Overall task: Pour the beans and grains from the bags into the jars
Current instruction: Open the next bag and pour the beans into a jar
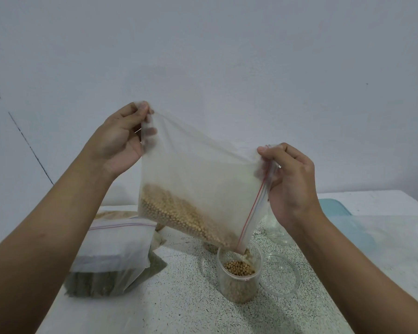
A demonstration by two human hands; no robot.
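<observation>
A clear zip bag (pixel 198 174) with a red seal line hangs tilted above the table, tan round beans (pixel 179 213) heaped in its lower part. My left hand (pixel 121 138) pinches its upper left corner. My right hand (pixel 292 179) grips the bag's right edge beside the seal. The bag's lower right corner points into a clear plastic jar (pixel 239 283), and beans fall from it. The jar stands upright and is filled with beans to well above half.
The jar's clear lid (pixel 281 274) lies flat just right of it. Stacked bags of other grains (pixel 114 256) sit at the left on the speckled table (pixel 179 297). Another clear jar (pixel 275 230) and a pale blue lid (pixel 333 208) lie behind my right hand.
</observation>
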